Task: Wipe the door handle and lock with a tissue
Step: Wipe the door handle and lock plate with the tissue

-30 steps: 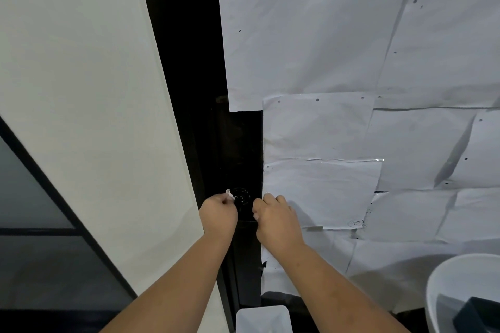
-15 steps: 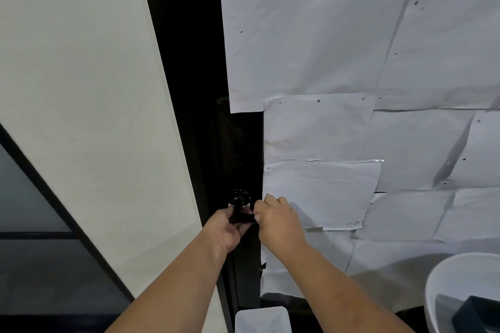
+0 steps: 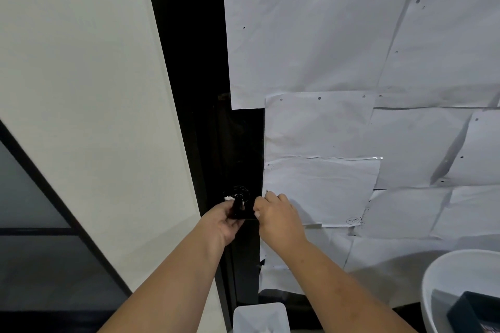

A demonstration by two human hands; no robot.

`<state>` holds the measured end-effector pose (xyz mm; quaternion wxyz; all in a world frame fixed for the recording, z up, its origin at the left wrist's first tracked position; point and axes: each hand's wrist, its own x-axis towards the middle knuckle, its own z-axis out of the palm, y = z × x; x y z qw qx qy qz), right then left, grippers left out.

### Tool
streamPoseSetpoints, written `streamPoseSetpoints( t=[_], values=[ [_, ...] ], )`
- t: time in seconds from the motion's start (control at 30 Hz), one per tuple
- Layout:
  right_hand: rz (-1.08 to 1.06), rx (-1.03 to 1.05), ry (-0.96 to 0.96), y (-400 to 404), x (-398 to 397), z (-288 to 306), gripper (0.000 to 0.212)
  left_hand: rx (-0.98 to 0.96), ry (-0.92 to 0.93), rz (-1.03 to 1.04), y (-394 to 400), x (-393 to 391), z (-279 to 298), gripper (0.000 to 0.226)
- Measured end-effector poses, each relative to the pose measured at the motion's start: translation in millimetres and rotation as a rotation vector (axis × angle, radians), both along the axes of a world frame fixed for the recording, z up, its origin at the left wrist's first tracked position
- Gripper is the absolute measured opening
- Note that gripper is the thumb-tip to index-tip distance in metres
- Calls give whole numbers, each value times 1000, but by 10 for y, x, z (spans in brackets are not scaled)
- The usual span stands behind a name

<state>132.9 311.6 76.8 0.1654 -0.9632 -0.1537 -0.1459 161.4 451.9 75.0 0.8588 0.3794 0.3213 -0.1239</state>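
Your left hand (image 3: pixel 224 220) cups the black door handle (image 3: pixel 239 207) from below, fingers curled, pinching the white tissue (image 3: pixel 229 198) against the round lock (image 3: pixel 240 193); your right hand (image 3: pixel 278 215), fingers bent, steadies the handle's other end.
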Motion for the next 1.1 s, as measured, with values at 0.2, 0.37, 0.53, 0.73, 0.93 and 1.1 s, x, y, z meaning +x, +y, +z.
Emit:
streamPoseSetpoints(
  t=[0.2, 0.37, 0.53, 0.73, 0.93, 1.1],
  values=[
    [-12, 3, -7, 16, -7, -2, 14, 132, 1, 61, -24, 45, -45, 22],
    [-13, -3, -7, 18, 0, -13, 15, 335, -88, 145, -71, -36, -56, 9],
    [-27, -3, -12, 34, 8, -20, 17, 726, -250, 143, -88, -108, -55, 5],
    [-35, -9, -14, 35, 2, -24, 18, 1335, -449, -30, -29, -110, 23, 10],
    [-31, -13, -3, 39, -4, -15, 16, 1591, -501, -140, -68, -27, 100, 19],
    [-14, -15, -4, 18, -5, 0, 15, 1790, -354, -194, -109, -54, 178, 11]
  ],
)
